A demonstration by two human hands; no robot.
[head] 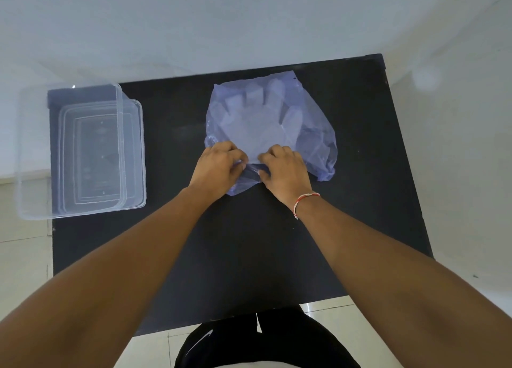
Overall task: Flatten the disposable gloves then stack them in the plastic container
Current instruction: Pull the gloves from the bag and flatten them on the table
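Note:
A thin bluish plastic bag point(318, 143) lies on the black table point(249, 243), right of centre. Clear disposable gloves point(257, 118) show through it, fingers pointing away from me. My left hand point(219, 168) and my right hand point(285, 168) are side by side at the bag's near edge, fingers pinched on the plastic there. Whether they grip the bag's opening or a glove cuff I cannot tell. The clear plastic container point(36, 157) stands at the table's left edge, with nothing in it but what looks like its lid under or beside it.
The table's left edge runs under the container, which overhangs it. A pale wall rises beyond the far edge. Tiled floor shows on both sides, and my dark-clothed legs are below the near edge.

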